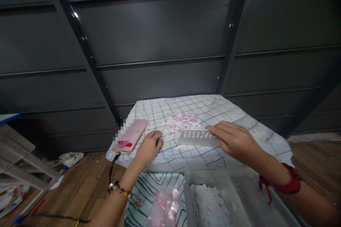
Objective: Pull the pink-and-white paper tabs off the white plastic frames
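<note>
My right hand grips the right end of a white plastic basket with a row of slots along its upper edge. The basket is low over the grid-patterned cloth, and its inside is hidden. Just behind it lies a loose heap of small white and pink paper-like pieces. My left hand rests on the cloth to the left of the heap, its fingers bent and the thumb a little apart. Nothing shows in it. A phone in a pink case lies left of that hand.
The cloth-covered table stands against dark panels. Nearer me, a translucent bin holds white scraps. Beside it, pink-filled clear bags lie on a striped cloth. A pale stool-like frame stands at left.
</note>
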### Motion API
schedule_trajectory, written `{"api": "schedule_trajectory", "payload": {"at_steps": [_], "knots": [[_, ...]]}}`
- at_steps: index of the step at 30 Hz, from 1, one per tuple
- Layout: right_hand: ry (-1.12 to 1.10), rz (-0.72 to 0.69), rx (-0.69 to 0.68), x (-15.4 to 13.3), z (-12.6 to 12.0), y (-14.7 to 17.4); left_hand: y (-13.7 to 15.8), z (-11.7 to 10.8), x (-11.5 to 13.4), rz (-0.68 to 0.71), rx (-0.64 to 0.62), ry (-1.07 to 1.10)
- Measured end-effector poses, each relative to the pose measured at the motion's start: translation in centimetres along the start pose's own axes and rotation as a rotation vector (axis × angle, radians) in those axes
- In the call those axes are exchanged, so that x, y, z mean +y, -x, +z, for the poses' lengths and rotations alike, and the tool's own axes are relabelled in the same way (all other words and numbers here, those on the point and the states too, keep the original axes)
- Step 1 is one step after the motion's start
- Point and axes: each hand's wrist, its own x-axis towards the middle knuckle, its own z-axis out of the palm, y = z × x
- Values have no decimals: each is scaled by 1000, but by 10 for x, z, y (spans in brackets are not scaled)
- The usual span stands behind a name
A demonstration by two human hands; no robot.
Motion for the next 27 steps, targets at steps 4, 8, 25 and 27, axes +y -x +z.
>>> {"api": "schedule_trajectory", "payload": {"at_steps": [4, 8, 25, 27], "knots": [[44, 6, -2, 0, -1, 1, 0, -1, 1, -16, -3, 0], [-6, -4, -17, -10, -5, 4, 1, -1, 1, -26, -12, -12], [-60, 13, -61, -14, -18, 3, 1, 0, -2, 7, 26, 17], [-49, 23, -19, -10, -16, 4, 5, -5, 1, 54, 85, 18]]}}
